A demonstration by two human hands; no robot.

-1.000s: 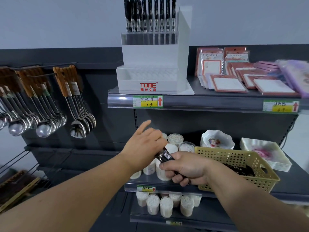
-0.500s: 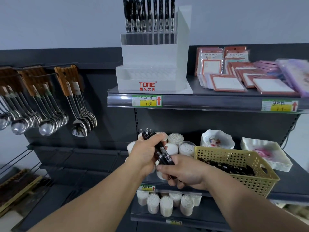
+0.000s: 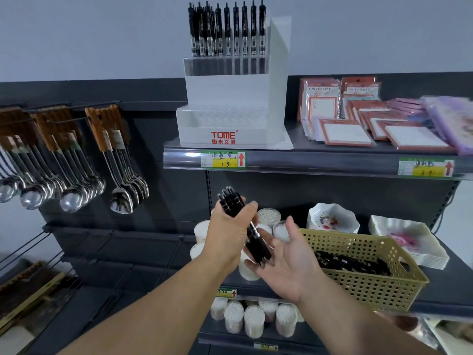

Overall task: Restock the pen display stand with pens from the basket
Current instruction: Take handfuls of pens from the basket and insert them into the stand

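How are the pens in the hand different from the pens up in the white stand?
The stand pens stand upright in a neat row, slotted into the display stand; the held pens are bunched and tilted. The stand pens sit high on the upper shelf; the held pens are lower, gripped by the left hand. Both sets are black.

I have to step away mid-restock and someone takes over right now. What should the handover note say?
Left hand grips a bundle of black pens, tilted. Right hand open, palm up, under the bundle's lower end.
Yellow basket on the lower shelf, loose pens inside. Display stand on the upper shelf: top tier holds a row of pens, front tier looks empty.
Done: one bundle in hand. Left: slot it into the stand, then the basket's rest.
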